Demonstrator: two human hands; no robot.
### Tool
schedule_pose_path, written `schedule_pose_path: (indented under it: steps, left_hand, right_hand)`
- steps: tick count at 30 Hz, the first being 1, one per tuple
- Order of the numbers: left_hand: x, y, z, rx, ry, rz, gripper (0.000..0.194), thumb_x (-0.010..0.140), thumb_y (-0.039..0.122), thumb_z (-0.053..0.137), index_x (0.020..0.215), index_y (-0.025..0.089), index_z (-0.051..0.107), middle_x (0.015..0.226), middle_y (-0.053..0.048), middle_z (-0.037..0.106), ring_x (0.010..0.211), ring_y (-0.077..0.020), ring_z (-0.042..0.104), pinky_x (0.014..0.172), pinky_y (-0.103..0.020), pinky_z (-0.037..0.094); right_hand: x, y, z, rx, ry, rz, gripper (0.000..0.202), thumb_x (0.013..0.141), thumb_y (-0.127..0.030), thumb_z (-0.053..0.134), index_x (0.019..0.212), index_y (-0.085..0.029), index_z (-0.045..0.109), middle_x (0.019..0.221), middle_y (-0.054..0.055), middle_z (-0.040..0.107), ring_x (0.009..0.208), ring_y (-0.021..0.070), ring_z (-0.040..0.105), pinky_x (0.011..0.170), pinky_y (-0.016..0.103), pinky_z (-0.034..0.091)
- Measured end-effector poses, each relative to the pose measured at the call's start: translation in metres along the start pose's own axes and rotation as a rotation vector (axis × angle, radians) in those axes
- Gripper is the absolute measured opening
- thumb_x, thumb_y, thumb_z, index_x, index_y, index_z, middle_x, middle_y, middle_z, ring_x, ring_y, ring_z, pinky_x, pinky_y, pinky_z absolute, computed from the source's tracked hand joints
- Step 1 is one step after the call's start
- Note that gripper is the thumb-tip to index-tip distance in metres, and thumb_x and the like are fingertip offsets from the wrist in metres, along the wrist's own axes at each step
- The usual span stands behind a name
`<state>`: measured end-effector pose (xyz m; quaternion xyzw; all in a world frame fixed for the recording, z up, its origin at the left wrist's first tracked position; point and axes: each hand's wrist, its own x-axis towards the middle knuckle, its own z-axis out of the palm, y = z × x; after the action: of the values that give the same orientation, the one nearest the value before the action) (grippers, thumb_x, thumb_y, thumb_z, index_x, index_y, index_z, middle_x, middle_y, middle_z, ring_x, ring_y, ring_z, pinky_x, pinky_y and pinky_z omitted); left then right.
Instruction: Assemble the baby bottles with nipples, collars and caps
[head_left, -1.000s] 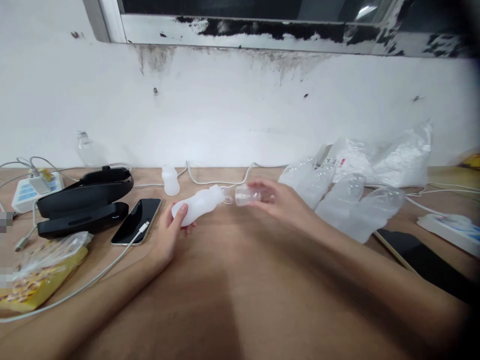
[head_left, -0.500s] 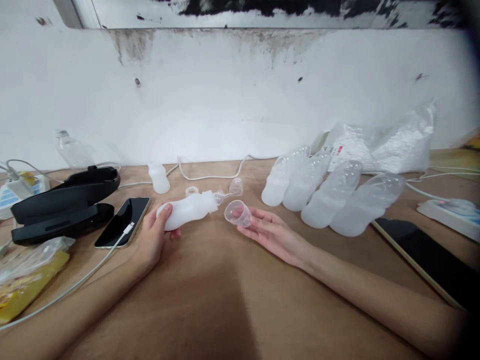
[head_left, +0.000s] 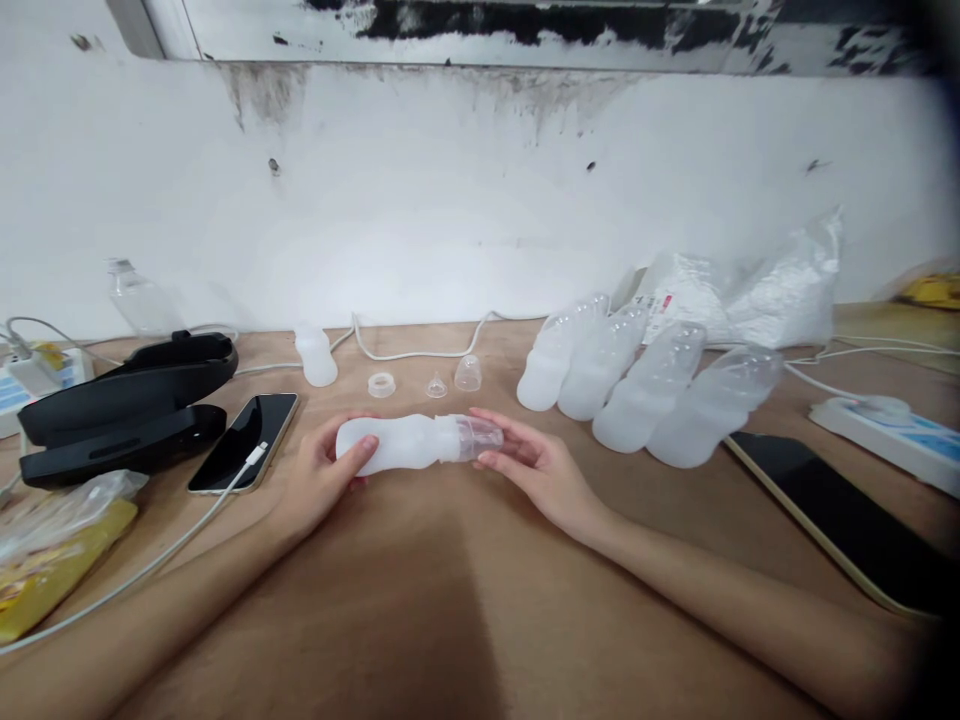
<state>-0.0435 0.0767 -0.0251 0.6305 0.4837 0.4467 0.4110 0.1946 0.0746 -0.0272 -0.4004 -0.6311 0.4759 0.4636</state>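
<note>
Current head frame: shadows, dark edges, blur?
Head view: broad dark shadow across the lower middle of the table; head view: right-hand corners fade into blurred black; head view: white bottle looks pale with little surface detail, clear cap soft-edged.

Partly hidden, partly cropped
White bottle (head_left: 397, 443) hides part of left hand (head_left: 324, 468); left edge cuts yellow packet (head_left: 64, 565); print on far-right white bag (head_left: 686, 292) too small to read

Bare forearms (head_left: 694, 583) slant inward from the near corners; the left hand (head_left: 321, 475) curls closed, the right hand (head_left: 546, 478) pinches.
</note>
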Motion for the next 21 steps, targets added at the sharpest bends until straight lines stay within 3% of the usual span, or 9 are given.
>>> schedule_pose_path:
  steps: [8,14,17,21]
  left_hand:
    - [-0.007,0.013,0.0,0.253,0.033,0.107,0.032,0.074,0.042,0.053,0.094,0.017,0.055,0.089,-0.004,0.057,0.074,-0.0187,0.054,0.049,-0.022,0.045]
    - [-0.013,0.02,0.015,0.176,0.066,-0.016,0.034,0.074,0.043,0.05,0.094,0.016,0.052,0.072,0.0,0.054,0.057,-0.0139,0.05,0.048,-0.024,0.045]
    - [-0.012,0.021,0.016,0.201,0.068,-0.01,0.035,0.073,0.043,0.051,0.094,0.015,0.052,0.07,0.0,0.054,0.056,-0.0141,0.05,0.05,-0.025,0.044]
    - [-0.007,0.013,0.015,0.241,0.001,0.147,0.034,0.077,0.04,0.05,0.1,0.016,0.051,0.087,-0.004,0.059,0.077,-0.0192,0.056,0.067,-0.03,0.047]
  right_hand:
    - [-0.006,-0.004,0.002,-0.154,0.008,-0.044,0.041,0.067,-0.025,0.065,0.107,-0.025,0.06,0.107,-0.001,0.064,0.093,0.019,0.062,0.087,0.036,0.049]
    - [-0.007,-0.002,0.005,-0.124,0.051,-0.036,0.04,0.066,-0.026,0.065,0.106,-0.023,0.06,0.103,0.0,0.066,0.093,0.0186,0.062,0.085,0.035,0.05]
    - [-0.004,-0.001,0.002,-0.135,0.031,-0.042,0.041,0.067,-0.026,0.065,0.107,-0.023,0.059,0.102,0.001,0.066,0.092,0.0179,0.062,0.084,0.034,0.05]
    - [0.003,-0.031,-0.015,-0.34,-0.064,-0.179,0.042,0.068,-0.031,0.064,0.109,-0.022,0.058,0.108,0.003,0.063,0.092,0.0175,0.061,0.083,0.032,0.049]
